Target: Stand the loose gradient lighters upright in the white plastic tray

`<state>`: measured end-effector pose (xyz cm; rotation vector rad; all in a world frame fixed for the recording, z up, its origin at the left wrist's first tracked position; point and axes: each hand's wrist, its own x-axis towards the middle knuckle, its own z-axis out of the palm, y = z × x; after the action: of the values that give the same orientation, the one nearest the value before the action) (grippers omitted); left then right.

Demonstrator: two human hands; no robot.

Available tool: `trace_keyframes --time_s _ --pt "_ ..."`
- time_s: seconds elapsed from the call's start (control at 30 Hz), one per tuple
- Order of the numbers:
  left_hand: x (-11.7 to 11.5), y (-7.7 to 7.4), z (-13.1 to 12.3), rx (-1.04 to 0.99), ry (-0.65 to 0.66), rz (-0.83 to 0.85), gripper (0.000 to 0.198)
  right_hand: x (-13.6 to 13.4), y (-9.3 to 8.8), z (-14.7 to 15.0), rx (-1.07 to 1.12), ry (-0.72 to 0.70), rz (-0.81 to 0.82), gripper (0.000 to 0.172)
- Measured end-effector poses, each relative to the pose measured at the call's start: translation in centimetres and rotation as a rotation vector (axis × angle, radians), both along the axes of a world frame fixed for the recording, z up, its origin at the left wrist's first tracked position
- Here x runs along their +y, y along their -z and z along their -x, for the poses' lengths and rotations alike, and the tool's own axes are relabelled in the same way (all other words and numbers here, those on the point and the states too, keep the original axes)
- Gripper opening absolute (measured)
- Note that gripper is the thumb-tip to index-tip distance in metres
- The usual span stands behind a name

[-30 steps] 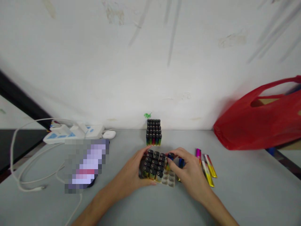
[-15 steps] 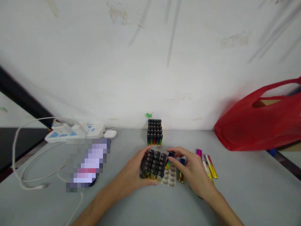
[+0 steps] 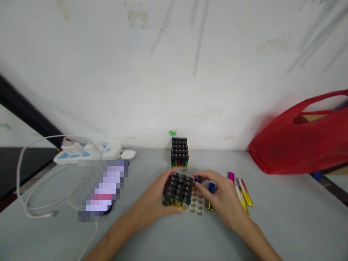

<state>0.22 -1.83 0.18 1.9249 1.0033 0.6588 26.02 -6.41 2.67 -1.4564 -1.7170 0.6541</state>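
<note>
My left hand (image 3: 160,194) curls around the left side of a pale tray (image 3: 199,209) with round wells, its fingers against the block of lighters (image 3: 179,190) standing upright in it. These have black tops and shiny, colour-graded bodies. Between thumb and fingertips, my right hand (image 3: 219,190) pinches one more black-topped lighter (image 3: 198,179) upright over the tray's right part; its lower end is partly hidden. Beneath my right hand lies a blue-and-gold lighter (image 3: 210,192), partly covered. Bare wells show at the tray's right side.
A second block of upright lighters (image 3: 179,154) stands near the wall. Several loose shiny pieces (image 3: 246,192) lie right of my right hand. A red bag (image 3: 299,145) is at far right. On the left are a phone (image 3: 104,188), a power strip (image 3: 87,152) and white cables (image 3: 20,181).
My right hand has lowered its lighter toward the tray, so less of the coloured body shows. My left hand stays around the block.
</note>
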Motion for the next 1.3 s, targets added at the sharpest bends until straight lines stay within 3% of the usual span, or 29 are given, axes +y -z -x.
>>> trace_keyframes --time_s 0.2,0.3,0.43,0.53,0.63,0.77,0.9,1.03,1.13,1.3 --pt "0.0 0.3 0.1 0.011 -0.003 0.002 0.116 -0.7 -0.6 0.1 -0.042 -0.070 -0.046 0.023" --pt "0.1 0.4 0.2 0.013 0.002 -0.008 0.116 -0.2 0.1 -0.4 -0.112 0.121 -0.114 0.026" --pt "0.0 0.1 0.1 0.035 0.005 0.002 0.113 0.6 1.3 -1.9 -0.600 0.544 -0.091 0.028" --pt "0.0 -0.1 0.1 0.046 0.006 0.002 0.114 0.7 1.4 -3.2 -0.908 0.733 0.018 0.038" --pt "-0.1 0.0 0.2 0.038 0.003 -0.003 0.113 0.6 1.2 -4.4 -1.022 0.804 0.074 0.045" --pt "-0.1 0.1 0.2 0.023 0.002 -0.007 0.114 0.4 2.0 -5.4 -1.061 0.739 0.093 0.045" --pt "0.0 0.1 0.2 0.019 0.001 0.007 0.114 1.0 3.3 -5.3 -0.923 0.602 0.066 0.035" --pt "0.0 -0.1 0.1 0.030 -0.005 0.013 0.113 1.7 3.5 -4.4 -0.699 0.502 -0.062 0.033" --pt "0.0 -0.1 0.1 0.034 -0.005 -0.003 0.112 1.7 2.7 -3.6 -0.362 0.466 -0.111 0.034" --pt "0.0 0.2 0.1 0.021 -0.011 0.005 0.112 1.0 1.0 -1.7 0.302 0.224 0.057 0.036"
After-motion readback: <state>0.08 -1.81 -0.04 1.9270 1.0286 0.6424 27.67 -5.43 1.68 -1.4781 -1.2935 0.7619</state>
